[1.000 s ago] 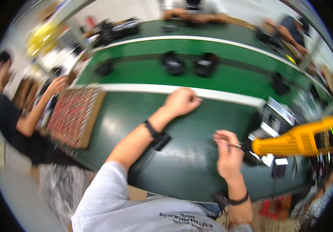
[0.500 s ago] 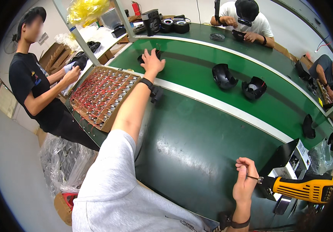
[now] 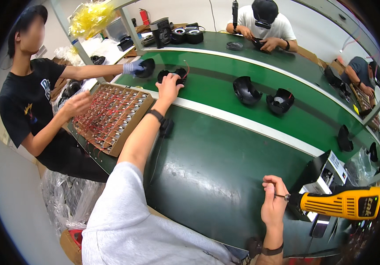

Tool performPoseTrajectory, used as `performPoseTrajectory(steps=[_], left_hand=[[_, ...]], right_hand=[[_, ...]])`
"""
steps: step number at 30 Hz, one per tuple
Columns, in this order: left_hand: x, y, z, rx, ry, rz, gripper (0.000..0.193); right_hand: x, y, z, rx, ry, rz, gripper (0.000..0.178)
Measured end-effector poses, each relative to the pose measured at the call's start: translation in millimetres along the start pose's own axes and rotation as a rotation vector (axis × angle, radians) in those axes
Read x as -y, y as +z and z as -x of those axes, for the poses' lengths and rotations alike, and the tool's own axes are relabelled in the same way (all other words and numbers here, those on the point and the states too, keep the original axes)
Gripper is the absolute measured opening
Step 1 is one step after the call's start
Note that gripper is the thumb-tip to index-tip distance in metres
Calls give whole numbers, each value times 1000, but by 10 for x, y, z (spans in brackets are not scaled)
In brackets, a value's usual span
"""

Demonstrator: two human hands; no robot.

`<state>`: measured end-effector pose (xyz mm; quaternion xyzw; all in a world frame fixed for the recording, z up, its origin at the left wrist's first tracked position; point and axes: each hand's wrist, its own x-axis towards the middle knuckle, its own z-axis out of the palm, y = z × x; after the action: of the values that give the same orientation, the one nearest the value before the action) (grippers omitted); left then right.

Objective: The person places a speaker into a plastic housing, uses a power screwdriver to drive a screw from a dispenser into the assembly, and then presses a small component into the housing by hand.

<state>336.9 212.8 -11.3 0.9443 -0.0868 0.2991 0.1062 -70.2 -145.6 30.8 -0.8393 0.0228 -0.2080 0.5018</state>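
Observation:
My left hand (image 3: pixel 168 90) reaches far across to the green belt, its fingers curled over the near edge of a black curved plastic shell (image 3: pixel 180 73) with a red wire sticking up. Part of the shell is hidden by the fingers. At the near right, my right hand (image 3: pixel 273 205) is closed, thumb against the fingers, around the tip of the bit of a yellow-and-black power screwdriver (image 3: pixel 342 203). Whether a small screw is also in those fingers cannot be seen. Two more black shells (image 3: pixel 246 91) (image 3: pixel 280 101) lie on the belt.
A cardboard tray (image 3: pixel 120 145) of metal parts with red wires stands at left. Beside it, a co-worker's gloved hand (image 3: pixel 133 67) holds another black shell (image 3: pixel 146 68). An open box (image 3: pixel 326 172) sits at right near the screwdriver. A white rail (image 3: pixel 243 121) borders the belt. Two people work opposite.
My left hand has come down onto the shell, its spread fingers now curled over it. The co-worker at left has stretched an arm to the belt with a shell. My right hand stays at the bit.

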Motion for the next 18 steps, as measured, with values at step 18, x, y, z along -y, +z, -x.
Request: performPoseTrajectory(steps=[18], left_hand=[[-2693,-1821,2498,480,814,736,40]], right_hand=[[40,-216,760,-172,465,-418,44]])
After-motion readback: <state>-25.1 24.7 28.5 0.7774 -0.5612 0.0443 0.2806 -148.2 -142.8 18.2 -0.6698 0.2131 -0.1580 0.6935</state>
